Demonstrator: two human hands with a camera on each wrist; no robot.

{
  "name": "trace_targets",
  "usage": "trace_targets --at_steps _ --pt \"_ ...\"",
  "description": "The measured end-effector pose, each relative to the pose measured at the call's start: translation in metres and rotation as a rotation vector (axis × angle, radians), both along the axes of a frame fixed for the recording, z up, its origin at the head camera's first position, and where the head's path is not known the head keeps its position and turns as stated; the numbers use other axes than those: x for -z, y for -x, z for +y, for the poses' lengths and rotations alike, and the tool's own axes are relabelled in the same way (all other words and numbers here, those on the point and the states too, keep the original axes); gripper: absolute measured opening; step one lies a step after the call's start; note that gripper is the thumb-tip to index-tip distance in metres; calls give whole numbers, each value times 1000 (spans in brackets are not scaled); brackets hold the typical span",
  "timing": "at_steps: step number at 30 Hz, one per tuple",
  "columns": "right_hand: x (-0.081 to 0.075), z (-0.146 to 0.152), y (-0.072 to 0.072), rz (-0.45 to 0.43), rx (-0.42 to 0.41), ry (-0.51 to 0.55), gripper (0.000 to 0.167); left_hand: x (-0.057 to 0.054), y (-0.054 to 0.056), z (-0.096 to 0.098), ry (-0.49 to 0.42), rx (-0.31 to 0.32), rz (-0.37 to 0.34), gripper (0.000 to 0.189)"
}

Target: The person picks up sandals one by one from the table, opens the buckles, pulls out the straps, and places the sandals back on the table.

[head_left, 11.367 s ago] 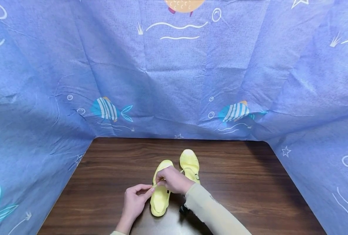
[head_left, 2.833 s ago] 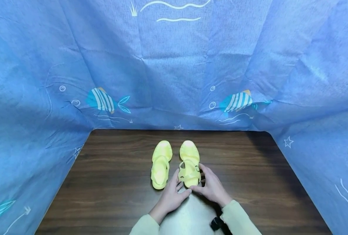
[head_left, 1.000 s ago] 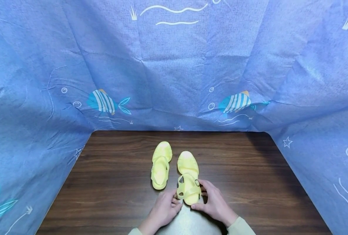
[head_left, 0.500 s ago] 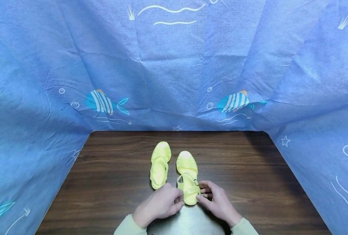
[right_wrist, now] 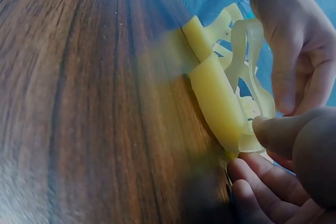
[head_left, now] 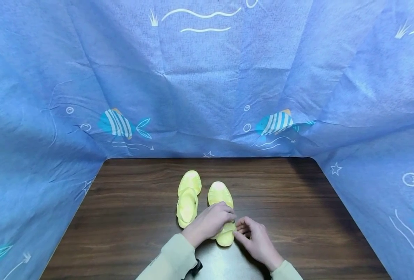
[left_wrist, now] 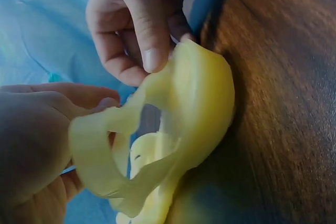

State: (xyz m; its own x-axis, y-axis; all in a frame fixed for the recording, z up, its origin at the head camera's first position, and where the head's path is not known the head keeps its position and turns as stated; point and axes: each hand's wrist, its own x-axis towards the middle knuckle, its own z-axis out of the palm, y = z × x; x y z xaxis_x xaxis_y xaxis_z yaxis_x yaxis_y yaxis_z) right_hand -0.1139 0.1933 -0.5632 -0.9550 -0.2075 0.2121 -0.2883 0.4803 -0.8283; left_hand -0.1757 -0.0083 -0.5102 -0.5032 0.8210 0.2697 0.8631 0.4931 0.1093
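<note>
Two yellow jelly sandals lie toes-away on the wooden table. My left hand [head_left: 212, 220] reaches over the right-hand sandal [head_left: 220, 193], covering its middle, with fingertips at the buckle side of the strap. Whether those fingertips grip anything is hidden. On that sandal's right side, my right hand [head_left: 257, 240] pinches the side near the heel; in the right wrist view its thumb [right_wrist: 273, 132] presses the pale strap [right_wrist: 252, 72], fingers below. The left wrist view shows the raised strap loop [left_wrist: 89, 153] beside my left hand [left_wrist: 31, 140]. Untouched, the left-hand sandal [head_left: 187, 208] lies apart.
The dark wooden table [head_left: 290, 206] extends on both sides of the sandals. A blue fabric sheet [head_left: 200, 97] with fish and stars printed on it hangs around its back and sides. A black band [head_left: 195, 268] shows beneath my left sleeve [head_left: 173, 254].
Earlier both hands drew the right-hand sandal nearer, after the left-hand one was handled and moved farther back. My left hand has since crossed from its left side to the buckle side; my right stays there.
</note>
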Motion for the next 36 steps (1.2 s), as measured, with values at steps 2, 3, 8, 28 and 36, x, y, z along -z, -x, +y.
trace_targets --at_steps 2,3,8,28,36 --pt "1 0 0 6 -2 0 16 3 3 2 33 12 -7 18" --pt "1 -1 0 6 1 -1 16 3 5 3 51 15 -16 20" --pt "2 0 -1 2 22 -2 14 0 9 8 132 5 -88 23" --pt "5 -1 1 251 55 -25 22 5 15 4 90 51 -183 20" --pt "4 -3 4 234 87 16 20 3 16 1 49 57 -202 16"
